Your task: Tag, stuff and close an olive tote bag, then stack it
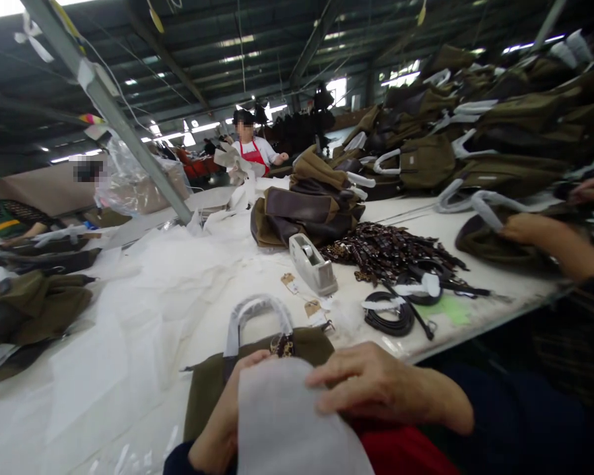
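A sheet of thin white paper [297, 422] stands in front of me, its near end curving down out of view. My right hand [376, 382] has its fingers on the paper's right edge, which it pinches; the thumb is hidden. My left hand [235, 396] is partly behind the sheet, with bent fingers at the base of a bag's handle; what it grips is covered. The olive-green bag [202, 396] lies beneath both hands. Its handle [257, 302] is wrapped in white and arches up beyond the paper. Dark beads or metal fittings [282, 344] show beside the left fingertips.
Beyond the bag are a tape dispenser [314, 267], paper tags [314, 310], coiled black straps [389, 316] and a heap of brown tassel-like pieces [391, 251]. Finished-looking bags [515, 171] pile up at right, where a co-worker's hand [534, 231] touches one. White sheets [129, 343] spread leftward.
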Demonstrator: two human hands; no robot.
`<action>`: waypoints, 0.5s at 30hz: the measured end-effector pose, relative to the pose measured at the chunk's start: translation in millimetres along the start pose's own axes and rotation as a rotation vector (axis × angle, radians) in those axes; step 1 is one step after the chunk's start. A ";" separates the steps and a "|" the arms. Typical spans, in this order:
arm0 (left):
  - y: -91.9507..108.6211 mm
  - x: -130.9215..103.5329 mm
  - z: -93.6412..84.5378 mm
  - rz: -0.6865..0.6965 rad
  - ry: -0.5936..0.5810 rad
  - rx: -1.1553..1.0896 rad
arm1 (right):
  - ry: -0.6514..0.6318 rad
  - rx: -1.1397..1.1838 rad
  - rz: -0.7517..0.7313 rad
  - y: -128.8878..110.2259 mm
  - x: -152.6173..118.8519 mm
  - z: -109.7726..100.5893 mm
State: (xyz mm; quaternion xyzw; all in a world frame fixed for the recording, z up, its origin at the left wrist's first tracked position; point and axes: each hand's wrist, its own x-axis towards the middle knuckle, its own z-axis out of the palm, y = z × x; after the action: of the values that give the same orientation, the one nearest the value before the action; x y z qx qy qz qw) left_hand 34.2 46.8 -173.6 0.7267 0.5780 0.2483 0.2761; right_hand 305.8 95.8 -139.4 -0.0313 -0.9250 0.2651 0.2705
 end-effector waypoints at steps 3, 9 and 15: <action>6.1 11.7 -17.6 -0.379 -0.071 -0.546 | -0.097 -0.101 -0.051 1.9 -15.1 17.6; 19.0 39.4 -51.5 -0.549 -0.292 -0.704 | -0.228 -0.276 -0.069 -1.9 2.9 14.5; 35.2 47.5 -63.6 -0.552 -0.286 -0.699 | -0.221 -0.557 -0.043 -0.6 28.7 4.3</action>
State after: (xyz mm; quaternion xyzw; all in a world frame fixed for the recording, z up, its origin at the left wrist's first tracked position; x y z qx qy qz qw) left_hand 25.7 94.2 -101.3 0.4361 0.5877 0.2424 0.6370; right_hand 279.3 99.0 -128.3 -0.0556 -0.9864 -0.0030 0.1547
